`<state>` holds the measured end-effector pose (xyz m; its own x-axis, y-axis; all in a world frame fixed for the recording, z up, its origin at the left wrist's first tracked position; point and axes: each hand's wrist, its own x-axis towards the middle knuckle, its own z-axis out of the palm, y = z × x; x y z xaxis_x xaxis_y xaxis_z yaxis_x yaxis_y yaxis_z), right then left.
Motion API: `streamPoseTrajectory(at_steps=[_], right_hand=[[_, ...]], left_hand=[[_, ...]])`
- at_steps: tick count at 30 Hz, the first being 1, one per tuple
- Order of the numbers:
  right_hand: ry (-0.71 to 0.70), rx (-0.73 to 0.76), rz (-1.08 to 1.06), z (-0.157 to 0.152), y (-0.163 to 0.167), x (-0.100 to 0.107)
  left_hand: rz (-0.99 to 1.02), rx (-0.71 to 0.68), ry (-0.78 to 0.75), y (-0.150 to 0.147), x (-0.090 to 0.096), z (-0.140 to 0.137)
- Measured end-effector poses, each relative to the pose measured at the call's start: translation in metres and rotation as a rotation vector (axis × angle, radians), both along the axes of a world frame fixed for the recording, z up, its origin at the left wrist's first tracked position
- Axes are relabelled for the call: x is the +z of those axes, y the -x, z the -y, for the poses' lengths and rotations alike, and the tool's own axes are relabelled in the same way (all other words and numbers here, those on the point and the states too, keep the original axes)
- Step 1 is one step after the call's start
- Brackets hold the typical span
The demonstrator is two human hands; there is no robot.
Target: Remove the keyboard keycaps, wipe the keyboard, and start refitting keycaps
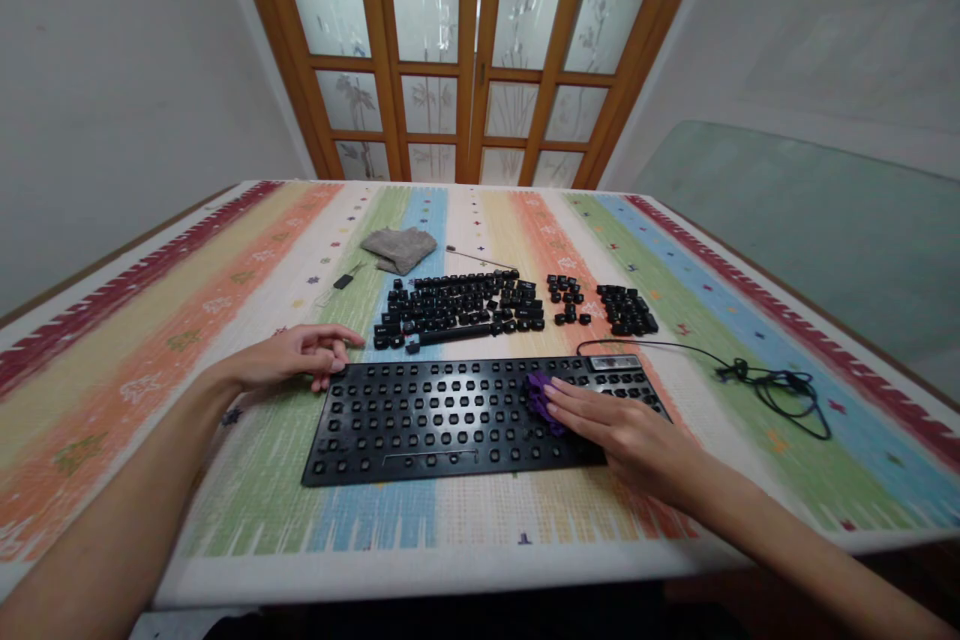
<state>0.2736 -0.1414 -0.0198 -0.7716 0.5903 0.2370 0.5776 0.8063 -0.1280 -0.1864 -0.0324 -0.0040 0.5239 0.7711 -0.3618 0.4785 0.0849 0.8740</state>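
With the middle of the keyboard (442,418) as the clock's centre, the left hand (321,356) is at ten o'clock, loosely curled at the upper left corner; I cannot tell whether it pinches the edge or merely rests there. The keyboard lies flat on the table (247,510), its rows of key posts bare. It looks like a stiff, fairly light slab, best taken by its plain rims at nine and three o'clock, since the little posts could probably snap under a careless grip; its smooth frame may slide a little. At eleven o'clock lies a folded grey cloth (400,248), limp and likely easy to pinch anywhere. The loose keys (480,305) spread from about twelve to two o'clock just beyond the keyboard, hard and light, likely to scatter if knocked; each would take a fingertip pinch by its sides. At two o'clock on the keyboard, the right hand (611,420) grasps a purple cloth (541,402) bunched under its fingers, thumb out of sight; it seems soft and could snag on the posts. At three o'clock lies the thin, bendy cord (787,390), loosely coiled.
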Motion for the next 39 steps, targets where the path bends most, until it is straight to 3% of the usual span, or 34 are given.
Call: streamPoseTrajectory(at_steps=[7,13,27,39], right_hand=[[-0.016,-0.013,0.032,0.003,-0.006,-0.002],[0.027,-0.051,-0.108,-0.001,-0.008,-0.002],[-0.111,-0.204,0.016,0.013,-0.048,0.001],[-0.119,-0.222,-0.106,0.01,-0.066,0.0]], left_hand=[[-0.012,-0.012,-0.005,-0.001,0.001,0.001],[-0.02,0.008,0.003,-0.005,0.006,0.004],[-0.005,0.021,0.022,-0.006,0.007,0.003],[-0.013,-0.025,0.008,-0.001,0.003,0.0]])
